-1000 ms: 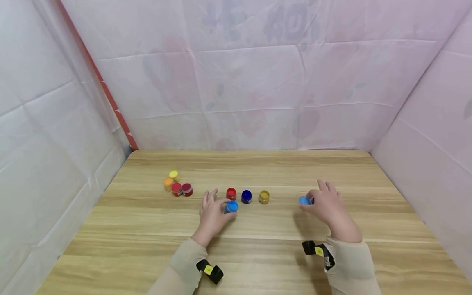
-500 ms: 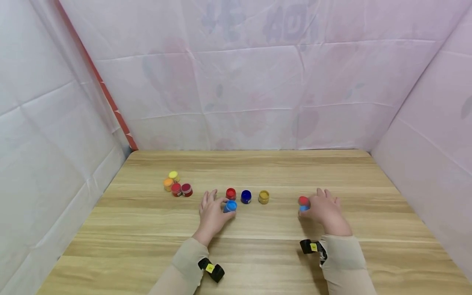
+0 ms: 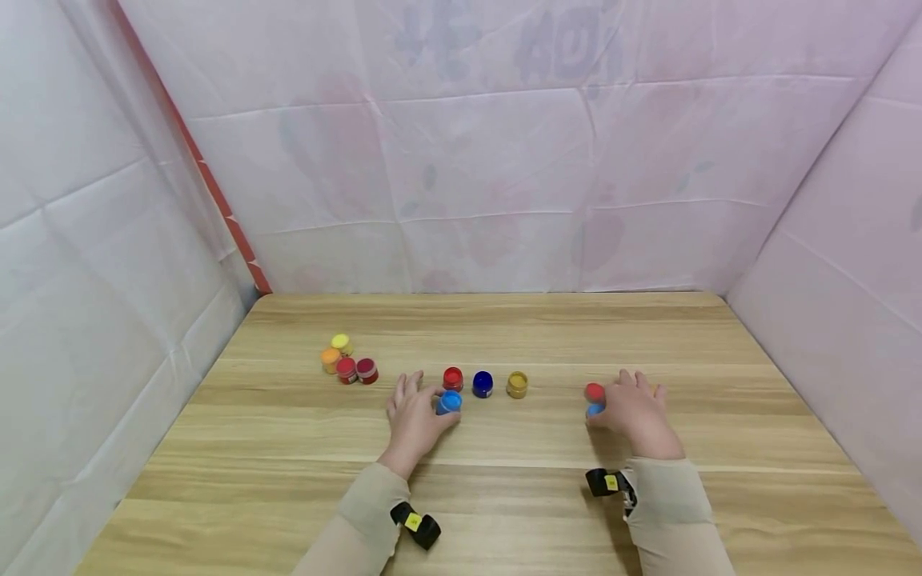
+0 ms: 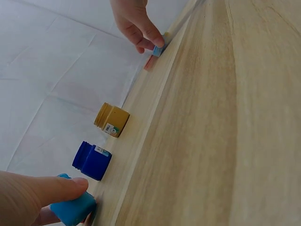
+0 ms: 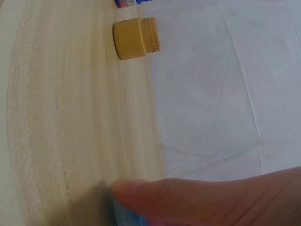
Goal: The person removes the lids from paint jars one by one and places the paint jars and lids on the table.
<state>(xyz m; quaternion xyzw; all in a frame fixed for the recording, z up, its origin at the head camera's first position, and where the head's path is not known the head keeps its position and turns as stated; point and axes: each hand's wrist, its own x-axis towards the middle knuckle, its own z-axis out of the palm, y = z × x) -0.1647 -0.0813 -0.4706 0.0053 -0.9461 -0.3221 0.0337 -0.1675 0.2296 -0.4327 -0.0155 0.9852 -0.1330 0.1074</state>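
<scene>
My left hand [image 3: 414, 420] grips a light blue paint jar [image 3: 449, 402] between thumb and fingers, its top uncovered and blue paint showing. On the right, my right hand [image 3: 637, 412] pinches a light blue lid [image 4: 158, 51] close over the table. A red lid [image 3: 594, 392] lies just beyond it. Past the right fingers shows a bit of something orange-yellow [image 3: 654, 390]. In the right wrist view the thumb covers most of the blue lid [image 5: 127, 214].
Lidless jars of red [image 3: 452, 379], dark blue [image 3: 483, 385] and ochre paint [image 3: 517, 385] stand in a row beyond the left hand. Several closed jars, yellow [image 3: 341, 344], orange [image 3: 330, 359] and reds [image 3: 346, 370], cluster at left. White cloth [image 3: 490, 184] walls the wooden table [image 3: 504, 496].
My right hand has come down and slightly nearer with the blue lid, bringing the red lid into sight. The left hand keeps its grip on the blue jar, almost still.
</scene>
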